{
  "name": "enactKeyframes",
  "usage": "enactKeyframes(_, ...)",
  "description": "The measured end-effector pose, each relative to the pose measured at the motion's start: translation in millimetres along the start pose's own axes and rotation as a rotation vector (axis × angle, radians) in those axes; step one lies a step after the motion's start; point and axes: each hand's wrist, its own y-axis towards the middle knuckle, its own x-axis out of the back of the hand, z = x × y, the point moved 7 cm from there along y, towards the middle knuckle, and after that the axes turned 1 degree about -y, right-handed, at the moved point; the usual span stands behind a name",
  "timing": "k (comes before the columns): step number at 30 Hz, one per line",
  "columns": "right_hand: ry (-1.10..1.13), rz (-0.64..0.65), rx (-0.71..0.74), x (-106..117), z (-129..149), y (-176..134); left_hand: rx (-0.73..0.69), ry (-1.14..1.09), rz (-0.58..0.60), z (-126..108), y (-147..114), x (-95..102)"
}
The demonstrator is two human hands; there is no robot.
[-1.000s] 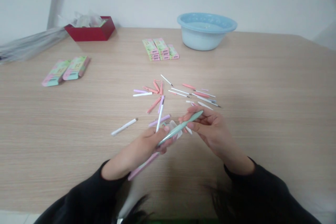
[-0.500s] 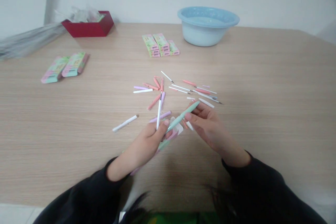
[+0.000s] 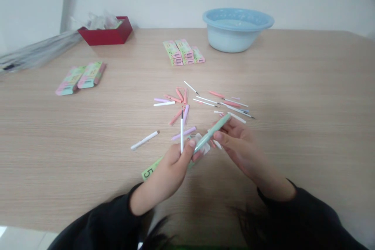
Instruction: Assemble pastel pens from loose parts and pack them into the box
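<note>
My left hand [image 3: 174, 168] is closed, with a slim white pen refill [image 3: 182, 131] with a dark tip sticking up beside its thumb. The lower end of a mint-green pen [image 3: 212, 133] meets the same fingertips. My right hand [image 3: 241, 142] pinches the upper part of that pen between thumb and fingers. Under my left hand lies a pink-and-green box [image 3: 150, 170] marked 5, mostly covered. Beyond my hands are loose white refills [image 3: 206, 102], coral pen parts [image 3: 175, 116] and purple pen parts [image 3: 184, 133]. A white tube [image 3: 145, 140] lies to the left.
Several small pink-and-green boxes [image 3: 184, 50] are stacked at the back, near a light blue basin [image 3: 234, 41]. Two more boxes [image 3: 90, 75] lie at the left. Behind them stands a red tray [image 3: 107, 37] with clear plastic in it, beside long grey plastic wrapping [image 3: 41, 50].
The whole view has shifted a little, so things sit slightly farther right. Both hands keep their hold, and more of the box marked 5 shows beside my left hand.
</note>
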Motion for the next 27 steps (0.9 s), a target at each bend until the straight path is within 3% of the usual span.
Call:
enactKeyframes(6, -0.056, 0.052, -0.023, 4, -8, 3, 0.003, 0.042, 0.030, -3, 2, -2.9)
enactKeyframes(11, -0.127, 0.119, 0.049, -2, -7, -3, -0.037, 0.034, 0.015, -4, 2, -3.2)
enactKeyframes(18, -0.098, -0.042, 0.010, 8, -7, -5, 0.030, 0.114, 0.029, 1, 0, 0.1)
enactKeyframes(22, -0.034, 0.003, -0.011, 8, -1, -4, 0.031, 0.146, 0.007, -4, 0, -1.4)
enactKeyframes(25, -0.122, -0.028, 0.093, 15, 16, -1, 0.005, 0.233, 0.003, -7, 1, 3.2)
enactKeyframes(27, -0.341, -0.076, 0.178, 28, 31, 2, -0.041, 0.372, -0.058, -8, 6, 21.6)
